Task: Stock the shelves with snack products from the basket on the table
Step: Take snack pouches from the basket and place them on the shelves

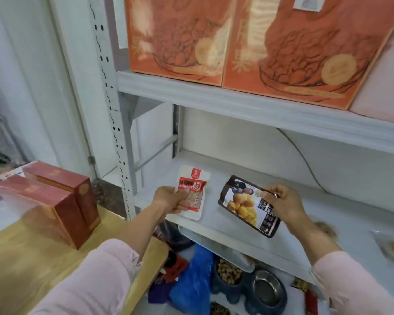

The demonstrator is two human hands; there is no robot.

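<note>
My left hand [171, 200] grips a white and red peanut packet [192, 189] by its lower left side, holding it over the left end of the white middle shelf [237, 169]. My right hand [282, 204] pinches the right edge of a dark snack pouch [243, 204] printed with yellow food, which hangs tilted just above the same shelf. Both sleeves are pale pink. The basket is out of view.
Two large orange boxes [237, 42] fill the shelf above. A dark red box [55, 201] stands on the wooden table [21, 258] at left. Below the shelf lie a blue bag [191, 283], metal bowls [268, 289] and food dishes. A perforated grey upright [114, 110] frames the shelf's left side.
</note>
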